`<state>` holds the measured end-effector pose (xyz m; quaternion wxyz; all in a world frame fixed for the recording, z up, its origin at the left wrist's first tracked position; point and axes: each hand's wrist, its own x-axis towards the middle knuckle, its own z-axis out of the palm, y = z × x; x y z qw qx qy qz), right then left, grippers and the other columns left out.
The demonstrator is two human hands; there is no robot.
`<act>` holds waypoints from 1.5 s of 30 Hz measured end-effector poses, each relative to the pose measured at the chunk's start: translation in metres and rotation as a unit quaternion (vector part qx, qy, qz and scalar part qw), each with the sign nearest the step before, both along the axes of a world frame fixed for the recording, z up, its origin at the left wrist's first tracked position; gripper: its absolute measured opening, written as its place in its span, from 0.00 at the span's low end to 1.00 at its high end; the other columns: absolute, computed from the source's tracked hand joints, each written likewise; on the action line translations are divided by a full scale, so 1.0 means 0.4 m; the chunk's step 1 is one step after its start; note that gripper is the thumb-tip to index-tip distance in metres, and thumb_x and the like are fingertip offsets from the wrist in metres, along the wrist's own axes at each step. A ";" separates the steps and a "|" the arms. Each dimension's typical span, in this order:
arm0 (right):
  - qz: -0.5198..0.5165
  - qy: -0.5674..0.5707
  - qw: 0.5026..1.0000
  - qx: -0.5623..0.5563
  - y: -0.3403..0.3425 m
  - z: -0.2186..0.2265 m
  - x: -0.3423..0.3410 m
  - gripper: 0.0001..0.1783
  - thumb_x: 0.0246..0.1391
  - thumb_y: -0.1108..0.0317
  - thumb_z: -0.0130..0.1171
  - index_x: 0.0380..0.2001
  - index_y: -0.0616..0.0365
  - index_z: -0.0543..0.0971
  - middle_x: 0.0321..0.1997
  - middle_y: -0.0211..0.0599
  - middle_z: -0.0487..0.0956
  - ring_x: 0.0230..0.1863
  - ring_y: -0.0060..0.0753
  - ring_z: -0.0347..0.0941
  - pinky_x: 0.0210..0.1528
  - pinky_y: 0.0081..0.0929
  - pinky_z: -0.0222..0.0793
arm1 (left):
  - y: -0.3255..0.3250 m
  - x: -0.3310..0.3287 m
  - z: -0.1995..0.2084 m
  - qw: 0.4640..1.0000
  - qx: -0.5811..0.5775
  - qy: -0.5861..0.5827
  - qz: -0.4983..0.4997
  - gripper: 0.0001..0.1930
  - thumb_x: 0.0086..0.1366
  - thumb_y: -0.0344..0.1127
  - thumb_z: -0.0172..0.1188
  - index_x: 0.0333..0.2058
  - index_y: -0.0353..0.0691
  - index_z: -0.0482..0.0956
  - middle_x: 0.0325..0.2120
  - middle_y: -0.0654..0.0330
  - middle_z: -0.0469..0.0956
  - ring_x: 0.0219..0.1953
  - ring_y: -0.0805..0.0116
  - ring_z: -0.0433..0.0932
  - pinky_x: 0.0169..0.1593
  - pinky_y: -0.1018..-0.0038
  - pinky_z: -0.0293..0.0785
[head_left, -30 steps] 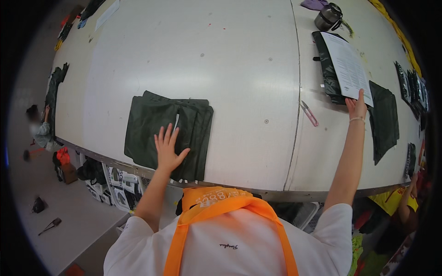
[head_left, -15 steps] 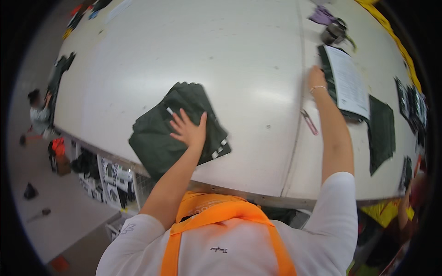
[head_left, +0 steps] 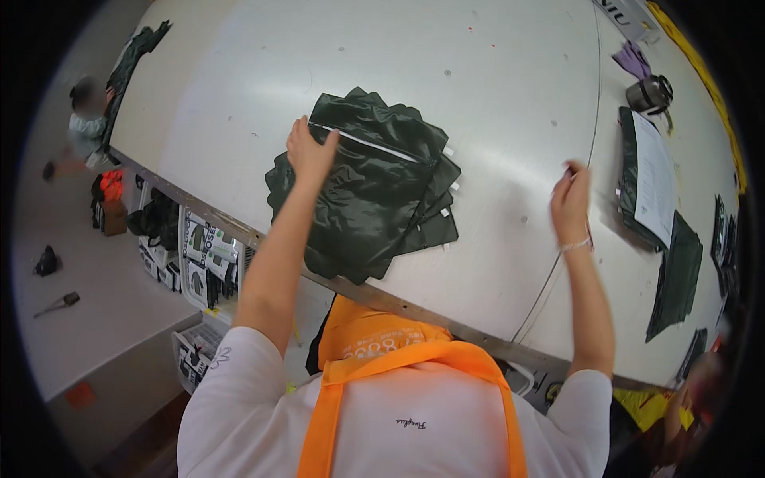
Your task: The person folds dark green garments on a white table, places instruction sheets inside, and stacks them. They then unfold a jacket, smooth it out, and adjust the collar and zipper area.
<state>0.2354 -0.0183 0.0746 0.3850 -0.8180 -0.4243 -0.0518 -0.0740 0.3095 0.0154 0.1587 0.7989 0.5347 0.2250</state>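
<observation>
One fanned green stack [head_left: 374, 191], one flask [head_left: 649, 94], one purple cloth [head_left: 632, 60]

1. green stack [head_left: 366, 199]: slick synthetic-looking cloth, pretty glossy, wrinkly on top
2. tabletop [head_left: 494, 119] under the stack: smooth, soft sheen, can't tell what material
3. flask [head_left: 648, 95] right of the stack: looks like metal, kinda shiny
4. sheet [head_left: 652, 179] right of the stack: matt paper
5. orange apron [head_left: 382, 327] below the stack: matt-ish cloth

Glare on tabletop [head_left: 494, 171]; edges bowed, corners black.
</observation>
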 end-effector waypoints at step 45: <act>-0.274 0.303 0.906 0.109 0.284 -0.029 -0.457 0.19 0.64 0.58 0.44 0.34 0.58 0.80 0.26 0.29 0.75 0.26 0.16 0.68 0.28 0.12 0.62 | -0.012 -0.105 0.151 0.838 -0.141 -0.013 -0.526 0.28 0.57 0.40 0.61 0.55 0.39 0.65 0.48 0.54 0.70 0.50 0.55 0.69 0.51 0.65 0.65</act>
